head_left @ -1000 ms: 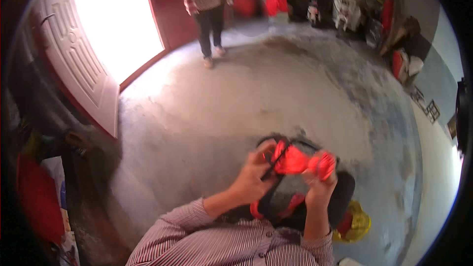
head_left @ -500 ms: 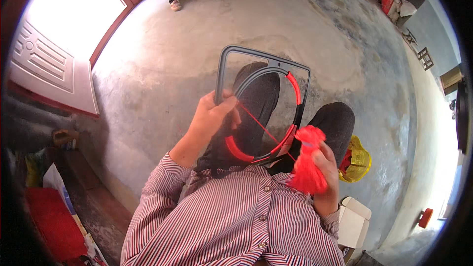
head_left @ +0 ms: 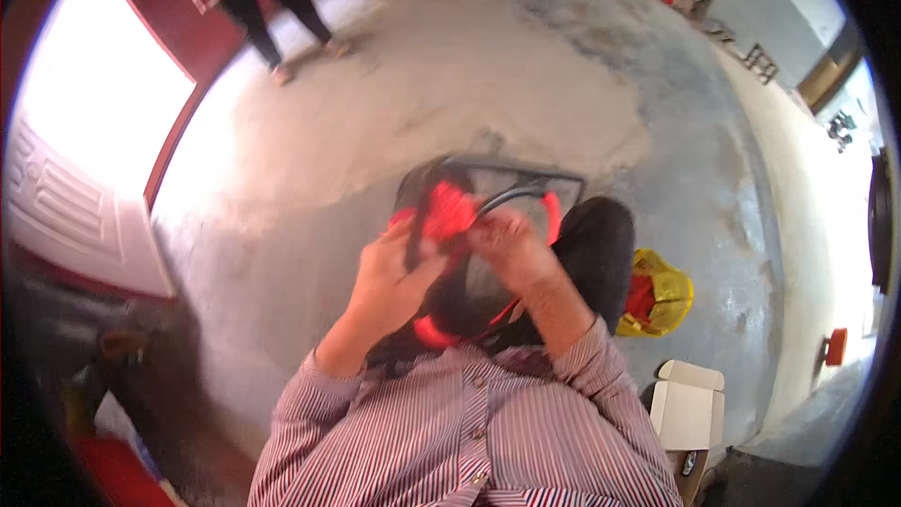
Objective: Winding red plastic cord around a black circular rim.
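On my lap stands a dark grey frame (head_left: 526,169) with rounded corners and a ring (head_left: 511,195) inside it. Red wrapping (head_left: 553,216) covers parts of the ring. My left hand (head_left: 389,277) is closed at the frame's left side, thumb toward the middle. Between my hands is a bundle of red yarn (head_left: 449,210), smeared by motion. My right hand (head_left: 514,249) has come over the ring, its fingers closed at the right edge of the bundle. The hands hide the ring's left part, and blur hides the exact fingertips.
To the right of my knee stands a yellow basket (head_left: 668,296) with red material in it. An open white box (head_left: 690,406) lies at the lower right. Far left, a person (head_left: 272,14) stands on the concrete floor near the doorway. A red item (head_left: 117,469) is at lower left.
My right hand has carried the red yarn bundle leftward and up, from beside the frame to next to my left hand. The view has tilted up, showing more of the other person.
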`<state>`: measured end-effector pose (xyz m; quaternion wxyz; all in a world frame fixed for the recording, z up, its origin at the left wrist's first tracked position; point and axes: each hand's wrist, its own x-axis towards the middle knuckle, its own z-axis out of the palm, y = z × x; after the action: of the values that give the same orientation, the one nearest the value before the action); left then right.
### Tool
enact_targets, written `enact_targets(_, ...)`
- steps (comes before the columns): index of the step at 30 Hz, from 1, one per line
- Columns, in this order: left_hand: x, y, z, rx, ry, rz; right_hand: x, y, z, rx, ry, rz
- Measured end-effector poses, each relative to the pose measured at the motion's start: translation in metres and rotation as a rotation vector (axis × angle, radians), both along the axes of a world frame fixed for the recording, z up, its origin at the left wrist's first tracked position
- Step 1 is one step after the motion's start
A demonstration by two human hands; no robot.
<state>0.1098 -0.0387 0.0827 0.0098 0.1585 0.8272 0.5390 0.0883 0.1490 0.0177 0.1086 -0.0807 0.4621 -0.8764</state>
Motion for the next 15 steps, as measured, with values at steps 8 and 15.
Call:
enact_targets(8,-0.007,0.008,-0.015,0.185,0.016,0.057,0.032,0.053,0.092,0.406,0.204,-0.424)
enact_targets(15,-0.014,0.009,-0.016,0.091,0.132,-0.039,0.072,0.062,0.153,0.356,1.201,-0.617)
